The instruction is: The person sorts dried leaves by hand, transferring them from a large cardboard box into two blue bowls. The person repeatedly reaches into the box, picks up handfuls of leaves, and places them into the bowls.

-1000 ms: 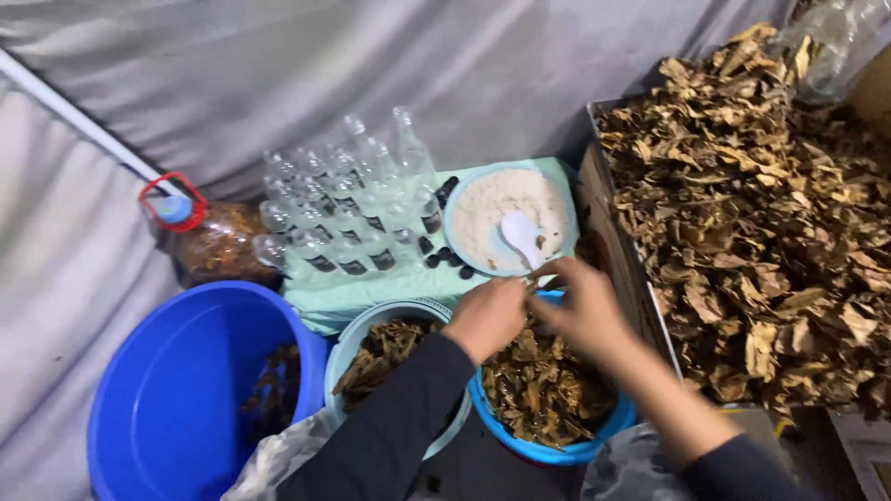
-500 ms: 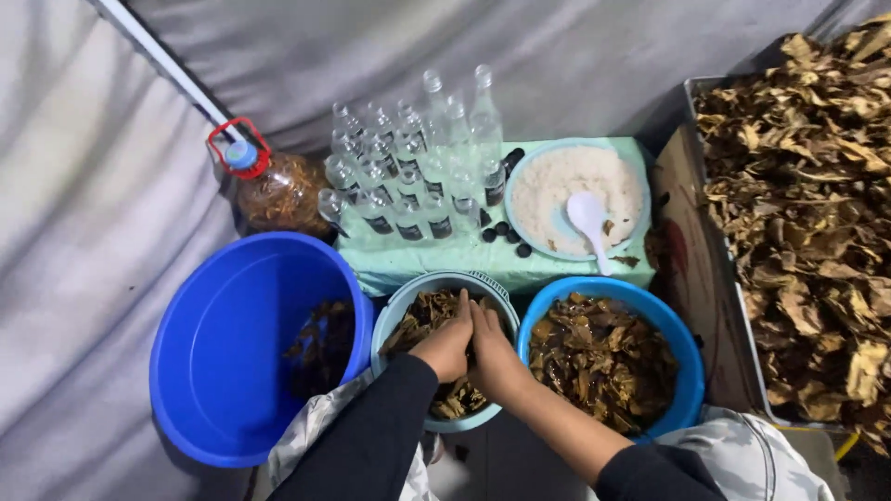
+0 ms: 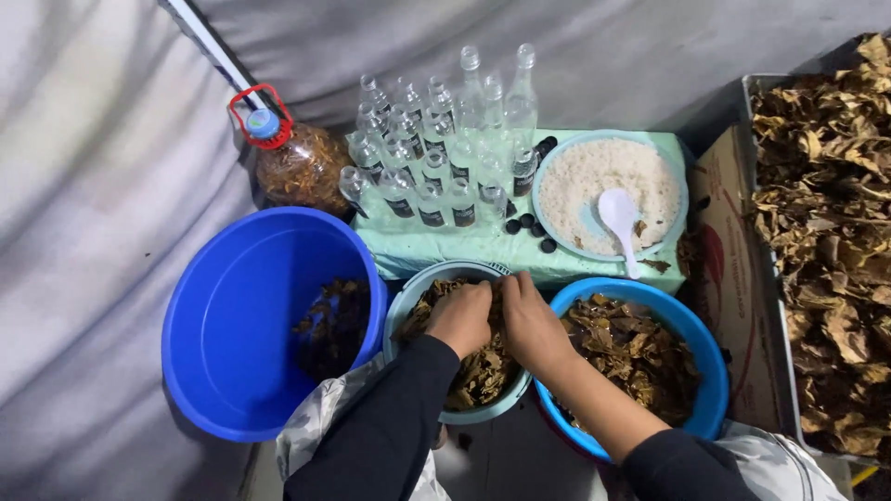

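- My left hand (image 3: 459, 317) & right hand (image 3: 531, 327): fingers curled into dried leaves (image 3: 478, 371) in pale-blue bowl (image 3: 406, 306); fingertips buried, can't tell what's gripped.
- Clear bottles (image 3: 436, 148), dark labels, on green-covered box (image 3: 464, 246) behind.
- Leaf tray (image 3: 826, 232) cut off right.

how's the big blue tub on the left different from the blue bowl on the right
The big blue tub is deeper and wider than the blue bowl. The tub holds only a small dark heap of leaves, with most of its inside bare; the bowl is nearly filled with brown leaves. The tub sits by the left hand, the bowl by the right hand. Both are round, blue and hold dried leaves.
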